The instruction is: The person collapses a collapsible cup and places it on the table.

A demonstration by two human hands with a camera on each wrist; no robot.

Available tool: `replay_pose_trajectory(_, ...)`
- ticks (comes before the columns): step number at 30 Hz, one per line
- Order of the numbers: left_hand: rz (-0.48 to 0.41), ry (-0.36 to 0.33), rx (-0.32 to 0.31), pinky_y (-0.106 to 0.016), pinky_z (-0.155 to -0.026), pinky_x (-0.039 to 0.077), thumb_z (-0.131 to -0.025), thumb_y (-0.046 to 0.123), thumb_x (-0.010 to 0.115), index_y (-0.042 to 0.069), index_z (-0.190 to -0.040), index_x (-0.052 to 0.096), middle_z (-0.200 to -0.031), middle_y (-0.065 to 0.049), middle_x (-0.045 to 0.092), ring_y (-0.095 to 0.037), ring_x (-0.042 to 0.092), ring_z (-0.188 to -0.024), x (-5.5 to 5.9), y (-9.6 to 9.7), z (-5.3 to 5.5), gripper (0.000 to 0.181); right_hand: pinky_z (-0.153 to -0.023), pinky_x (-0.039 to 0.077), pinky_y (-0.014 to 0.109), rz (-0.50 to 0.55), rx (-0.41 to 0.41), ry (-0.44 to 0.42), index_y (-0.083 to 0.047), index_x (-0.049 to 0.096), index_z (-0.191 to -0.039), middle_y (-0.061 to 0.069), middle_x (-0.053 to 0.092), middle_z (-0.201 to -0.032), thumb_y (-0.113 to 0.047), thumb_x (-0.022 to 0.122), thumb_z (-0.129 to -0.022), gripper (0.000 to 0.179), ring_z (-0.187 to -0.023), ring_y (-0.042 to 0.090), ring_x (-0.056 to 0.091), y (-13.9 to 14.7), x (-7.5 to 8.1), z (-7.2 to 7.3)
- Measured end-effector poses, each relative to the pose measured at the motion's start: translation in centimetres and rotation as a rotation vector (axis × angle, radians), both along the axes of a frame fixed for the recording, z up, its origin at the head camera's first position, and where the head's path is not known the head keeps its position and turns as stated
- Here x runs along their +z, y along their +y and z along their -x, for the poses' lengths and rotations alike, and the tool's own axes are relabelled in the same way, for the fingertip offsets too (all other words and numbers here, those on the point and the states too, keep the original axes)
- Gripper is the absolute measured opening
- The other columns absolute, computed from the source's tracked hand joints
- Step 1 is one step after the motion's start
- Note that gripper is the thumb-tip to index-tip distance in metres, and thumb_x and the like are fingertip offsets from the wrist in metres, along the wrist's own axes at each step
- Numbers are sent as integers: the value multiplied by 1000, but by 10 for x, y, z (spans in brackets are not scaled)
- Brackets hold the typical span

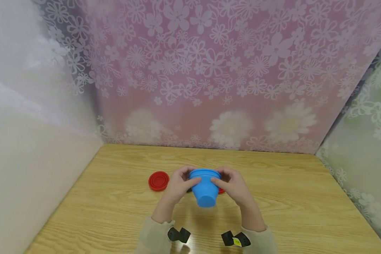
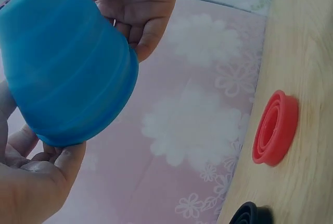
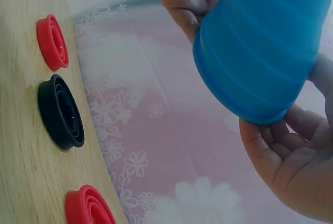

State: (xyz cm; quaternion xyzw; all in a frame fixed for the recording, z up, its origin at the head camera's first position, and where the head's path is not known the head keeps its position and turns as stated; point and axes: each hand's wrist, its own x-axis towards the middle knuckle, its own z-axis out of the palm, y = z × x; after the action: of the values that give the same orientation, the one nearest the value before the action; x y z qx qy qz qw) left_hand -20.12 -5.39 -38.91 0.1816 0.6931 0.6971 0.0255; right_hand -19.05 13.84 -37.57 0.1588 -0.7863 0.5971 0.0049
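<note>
A blue collapsible cup (image 1: 205, 188), pulled out to full height with ringed walls, is held above the table. It is tilted, so its rim is away from me and its small base faces me. My left hand (image 1: 179, 184) grips the left side near the rim, thumb on the outer wall. On the opposite side my right hand (image 1: 236, 186) holds it the same way. Both wrist views show fingertips at the rim, and the cup's inside is hidden.
Flattened collapsible cups lie on the wooden table (image 1: 120, 197) behind: a red one (image 1: 158, 181) at left, a black one (image 3: 61, 112) in the middle, another red one (image 3: 89, 207) at right. Flower-patterned sheets (image 1: 209, 70) wall off the back and right.
</note>
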Motion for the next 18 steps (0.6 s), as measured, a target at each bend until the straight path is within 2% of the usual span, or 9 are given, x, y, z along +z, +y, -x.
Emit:
replay_pose_trajectory(4,66,63,60,-36,-79,47,-82,6,62,-6,-105,59,-101,-17,58,-26,56,-90,6,0,-1,26,-64,50,28,-38,-33,54,5,61,-99,13,60,-85,-14,64,-82,26,-71,19,59,-3,-1,1)
replay_pose_trajectory(9,101,136,99,-35,-78,48,-84,3,59,-9,-103,59,-99,-20,58,-30,57,-89,19,4,-10,23,-60,50,26,-60,-106,138,2,65,-93,9,62,-78,-11,64,-81,18,-65,15,60,-6,-3,2)
replay_pose_trajectory(11,101,156,126,-35,-76,48,-84,3,59,-9,-102,60,-97,-20,59,-29,58,-87,21,5,-11,22,-58,50,25,-80,-139,188,1,66,-90,7,63,-76,-11,65,-81,16,-63,13,59,-8,-4,2)
replay_pose_trajectory(13,91,150,154,-33,-75,48,-84,5,60,-7,-101,61,-96,-18,60,-27,58,-85,18,7,-10,22,-56,50,25,-93,-172,232,1,66,-88,6,63,-74,-10,65,-80,14,-60,12,58,-10,-5,2)
replay_pose_trajectory(15,55,116,175,-30,-73,48,-83,8,61,-6,-100,62,-94,-15,61,-22,57,-81,13,7,-8,22,-54,49,24,-104,-207,270,1,67,-86,6,63,-72,-10,65,-80,13,-59,12,58,-11,-6,2)
replay_pose_trajectory(18,-46,14,144,-26,-71,47,-83,10,61,-6,-105,60,-94,-13,60,-16,55,-80,5,6,-5,27,-54,49,24,-82,-266,294,3,67,-85,9,63,-73,-7,65,-80,12,-60,13,57,-12,-6,2)
